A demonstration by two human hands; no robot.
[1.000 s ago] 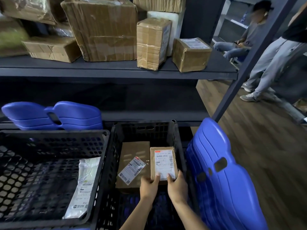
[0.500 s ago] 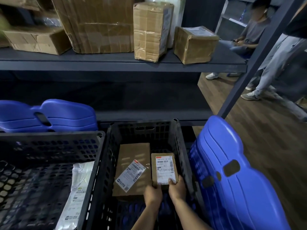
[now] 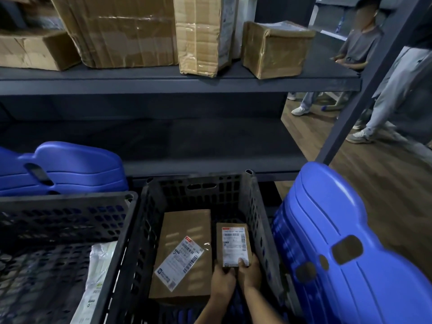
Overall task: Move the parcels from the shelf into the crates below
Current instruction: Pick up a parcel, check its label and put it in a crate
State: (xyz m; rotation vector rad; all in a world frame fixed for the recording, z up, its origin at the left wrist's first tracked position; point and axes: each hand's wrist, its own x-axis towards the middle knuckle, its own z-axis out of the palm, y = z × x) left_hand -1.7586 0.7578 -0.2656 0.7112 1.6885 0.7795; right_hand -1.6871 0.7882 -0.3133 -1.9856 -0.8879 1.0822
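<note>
Two hands grasp one small parcel (image 3: pixel 233 244) inside the right crate (image 3: pixel 201 185).
Left grip (image 3: pixel 222 278) at seven o'clock, right grip (image 3: pixel 250 268) at five; two parcels lie there.

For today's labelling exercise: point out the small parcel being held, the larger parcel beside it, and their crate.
small parcel (image 3: pixel 233 244), head view, white label.
larger parcel (image 3: pixel 187 230), head view, bare cardboard top.
crate (image 3: pixel 201 181), head view, far wall.

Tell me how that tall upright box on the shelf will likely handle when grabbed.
The tall taped box stands on a narrow end, so it may tip. Its glossy tape looks slippery. Dented walls suggest soft cardboard; weight cannot be judged.
</note>
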